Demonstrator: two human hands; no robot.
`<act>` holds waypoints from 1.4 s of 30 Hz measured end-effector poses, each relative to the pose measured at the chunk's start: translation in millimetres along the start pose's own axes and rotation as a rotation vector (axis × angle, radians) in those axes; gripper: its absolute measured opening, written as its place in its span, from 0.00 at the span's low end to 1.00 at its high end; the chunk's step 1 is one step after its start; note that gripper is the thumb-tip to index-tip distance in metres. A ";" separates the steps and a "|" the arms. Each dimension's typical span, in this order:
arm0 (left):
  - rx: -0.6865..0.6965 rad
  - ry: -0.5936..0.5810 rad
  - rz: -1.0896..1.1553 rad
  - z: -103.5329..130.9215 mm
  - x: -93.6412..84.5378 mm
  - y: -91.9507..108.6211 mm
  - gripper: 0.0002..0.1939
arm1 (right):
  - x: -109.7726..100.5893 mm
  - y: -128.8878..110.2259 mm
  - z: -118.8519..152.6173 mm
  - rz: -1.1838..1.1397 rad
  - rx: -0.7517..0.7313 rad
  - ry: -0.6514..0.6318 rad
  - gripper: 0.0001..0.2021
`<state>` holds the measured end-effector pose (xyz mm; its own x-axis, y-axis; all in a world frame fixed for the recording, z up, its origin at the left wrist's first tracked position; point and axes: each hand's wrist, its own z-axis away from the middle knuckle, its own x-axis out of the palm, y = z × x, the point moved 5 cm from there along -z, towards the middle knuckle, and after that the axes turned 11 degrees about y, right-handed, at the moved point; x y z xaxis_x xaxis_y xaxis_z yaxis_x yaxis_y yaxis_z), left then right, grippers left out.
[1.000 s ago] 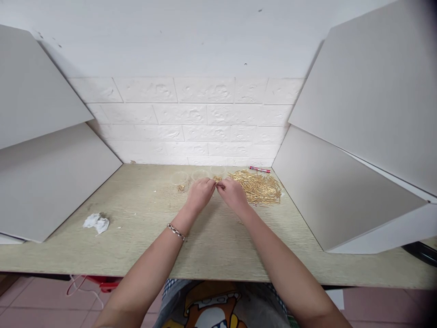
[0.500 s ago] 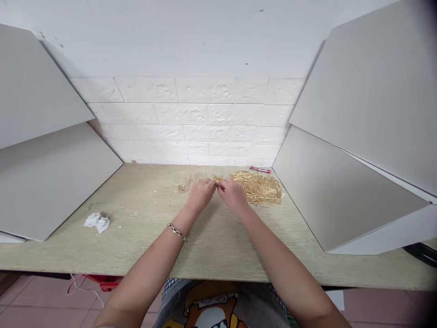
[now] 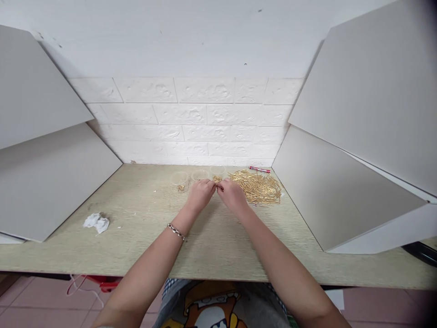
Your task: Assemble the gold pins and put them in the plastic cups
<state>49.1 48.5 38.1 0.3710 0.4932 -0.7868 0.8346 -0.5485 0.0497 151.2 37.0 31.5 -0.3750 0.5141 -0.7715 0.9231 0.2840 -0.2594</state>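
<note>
My left hand [image 3: 201, 193] and my right hand [image 3: 231, 192] meet fingertip to fingertip over the middle of the table [image 3: 218, 255]. Both are closed in a pinch; whatever lies between the fingers is too small to make out. Just right of my right hand spreads a pile of thin gold sticks [image 3: 261, 187]. Behind the fingertips is a little heap of gold pieces [image 3: 217, 178]. Another small gold heap [image 3: 180, 187] lies left of my left hand. Clear round dishes [image 3: 200, 175] stand in a row behind my hands.
A red marker [image 3: 259, 169] lies behind the gold pile. Crumpled white tissue [image 3: 97, 222] is at the left. Grey panels [image 3: 368, 191] flank the table on both sides, and a white brick-pattern wall [image 3: 194, 114] closes the back.
</note>
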 end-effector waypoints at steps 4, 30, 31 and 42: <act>-0.003 -0.004 0.026 0.1 1.2 -0.1 0.11 | 1.0 0.3 -0.1 -0.001 -0.001 -0.011 0.11; -0.549 0.052 0.654 -3.6 -3.0 -11.7 0.12 | -7.0 11.7 -7.0 -0.355 0.163 0.164 0.09; -0.573 0.045 0.681 -3.2 -2.0 -12.5 0.12 | -7.6 11.7 -6.9 -0.369 0.167 0.175 0.09; -0.724 -0.004 1.043 -2.6 1.9 -12.9 0.12 | -10.7 9.3 -6.6 -0.466 0.186 0.221 0.09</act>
<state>40.1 58.4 37.6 0.9837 0.0484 -0.1730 0.1789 -0.1799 0.9673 163.2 39.5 41.1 -0.7387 0.5310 -0.4152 0.6468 0.3849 -0.6584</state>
